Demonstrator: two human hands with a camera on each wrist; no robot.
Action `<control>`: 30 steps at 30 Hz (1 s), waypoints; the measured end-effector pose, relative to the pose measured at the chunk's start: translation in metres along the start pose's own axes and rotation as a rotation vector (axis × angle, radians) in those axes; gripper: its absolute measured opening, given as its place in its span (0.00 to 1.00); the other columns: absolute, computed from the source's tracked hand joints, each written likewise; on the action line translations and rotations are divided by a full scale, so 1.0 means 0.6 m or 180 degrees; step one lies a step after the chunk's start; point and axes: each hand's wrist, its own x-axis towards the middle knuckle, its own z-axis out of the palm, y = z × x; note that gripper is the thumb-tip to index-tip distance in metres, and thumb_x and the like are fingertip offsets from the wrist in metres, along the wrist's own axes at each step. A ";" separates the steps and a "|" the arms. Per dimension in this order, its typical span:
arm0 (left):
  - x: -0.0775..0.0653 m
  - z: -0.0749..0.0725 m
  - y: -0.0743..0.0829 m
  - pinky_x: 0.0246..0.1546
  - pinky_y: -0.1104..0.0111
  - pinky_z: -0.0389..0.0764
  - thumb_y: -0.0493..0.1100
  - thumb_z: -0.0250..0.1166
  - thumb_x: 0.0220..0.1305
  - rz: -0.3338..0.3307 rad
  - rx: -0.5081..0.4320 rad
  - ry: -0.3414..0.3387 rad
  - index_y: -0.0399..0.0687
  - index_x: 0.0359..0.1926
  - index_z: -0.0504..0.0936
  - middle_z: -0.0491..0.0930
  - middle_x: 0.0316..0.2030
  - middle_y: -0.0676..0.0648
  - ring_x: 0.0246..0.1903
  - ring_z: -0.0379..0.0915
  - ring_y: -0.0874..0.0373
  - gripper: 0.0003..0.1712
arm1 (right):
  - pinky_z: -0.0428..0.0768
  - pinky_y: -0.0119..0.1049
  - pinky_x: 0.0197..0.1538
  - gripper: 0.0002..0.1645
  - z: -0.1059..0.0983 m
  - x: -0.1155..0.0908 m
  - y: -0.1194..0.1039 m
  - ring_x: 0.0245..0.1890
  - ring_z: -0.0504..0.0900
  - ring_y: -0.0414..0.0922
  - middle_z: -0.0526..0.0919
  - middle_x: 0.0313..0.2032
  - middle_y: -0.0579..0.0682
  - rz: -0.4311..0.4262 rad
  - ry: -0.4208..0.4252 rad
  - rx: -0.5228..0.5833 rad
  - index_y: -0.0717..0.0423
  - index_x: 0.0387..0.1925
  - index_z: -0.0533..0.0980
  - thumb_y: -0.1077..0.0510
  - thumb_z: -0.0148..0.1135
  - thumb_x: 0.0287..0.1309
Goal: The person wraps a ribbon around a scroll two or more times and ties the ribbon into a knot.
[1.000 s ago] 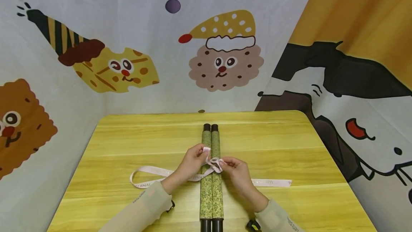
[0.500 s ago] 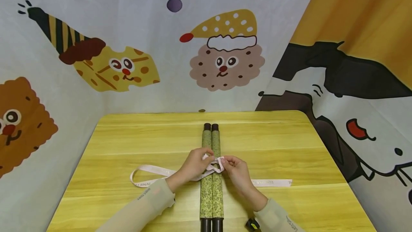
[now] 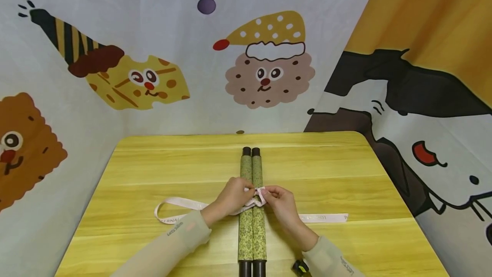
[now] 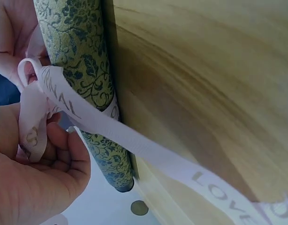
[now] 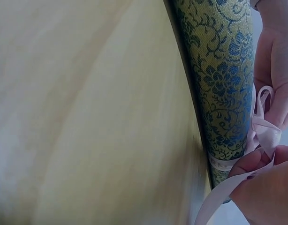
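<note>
Two rolled scrolls (image 3: 246, 234) in green-and-gold floral brocade, with dark end knobs, lie side by side on the table. A pale pink ribbon (image 3: 184, 202) with printed lettering wraps round them and forms loops at the middle. My left hand (image 3: 232, 195) pinches a ribbon strand just above the scrolls. From the right, my right hand (image 3: 283, 205) pinches a loop between thumb and forefinger. In the left wrist view, a folded strand hangs over my left hand (image 4: 50, 171); its curled fingertips are partly covered. The right wrist view shows a loop beside the brocade (image 5: 223, 79).
The wood-grain table (image 3: 153, 166) bears one long ribbon loop to the left and a ribbon tail (image 3: 324, 218) to the right. A small black object with a yellow mark (image 3: 300, 267) shows below the right sleeve. Cartoon-printed fabric (image 3: 173, 20) hangs behind the table.
My left hand has moved slightly right and down, closer to my right hand. The strand it held up now lies mostly hidden behind its fingers. My right hand has barely moved.
</note>
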 end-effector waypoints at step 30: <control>-0.022 0.024 -0.002 0.42 0.69 0.84 0.36 0.65 0.73 0.0267 -0.0359 0.0489 0.44 0.42 0.92 0.91 0.40 0.46 0.34 0.83 0.64 0.09 | 0.74 0.27 0.24 0.04 0.027 0.015 0.001 0.21 0.77 0.40 0.82 0.22 0.48 -0.0215 0.0272 -0.0756 0.66 0.31 0.84 0.67 0.71 0.60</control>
